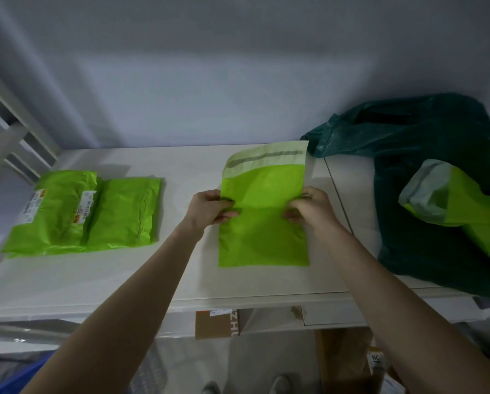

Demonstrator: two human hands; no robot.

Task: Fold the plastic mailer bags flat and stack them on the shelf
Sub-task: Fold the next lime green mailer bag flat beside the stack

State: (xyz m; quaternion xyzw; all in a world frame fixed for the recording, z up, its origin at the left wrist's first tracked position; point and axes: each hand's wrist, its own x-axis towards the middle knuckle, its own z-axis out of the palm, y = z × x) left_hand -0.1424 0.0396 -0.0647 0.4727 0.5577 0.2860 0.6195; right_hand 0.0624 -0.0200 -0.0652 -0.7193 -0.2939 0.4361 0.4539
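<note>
A pale wall [209, 81] stood behind everything, and against it ran a white shelf [124, 274] that carried the things. To the right a big dark green plastic bag [425, 194] slumped across the shelf, crumpled and open, with a lime green mailer [471, 206] poking out of it, its grey-white flap curled over. On the left lay a stack of folded mailers [84, 211], lime green as well, flat against the shelf, with white shipping labels showing on the top ones. At the far left, white shelf rails [8, 137] slanted up out of view.

Between the stack and the dark bag, well apart from the stack, lay the mailer being handled [263, 206]. Its lower half rested flat on the shelf; its upper half, with the pale adhesive flap at the top, was raised toward the wall. A crease ran across its middle. The left hand [209, 207] pinched the mailer's left edge at that crease, thumb on top, fingers curled. The right hand [309, 206] gripped the right edge at the same height, fingers bent over the plastic.

Below the shelf's front edge a brown cardboard box [215, 322] showed, partly hidden.
</note>
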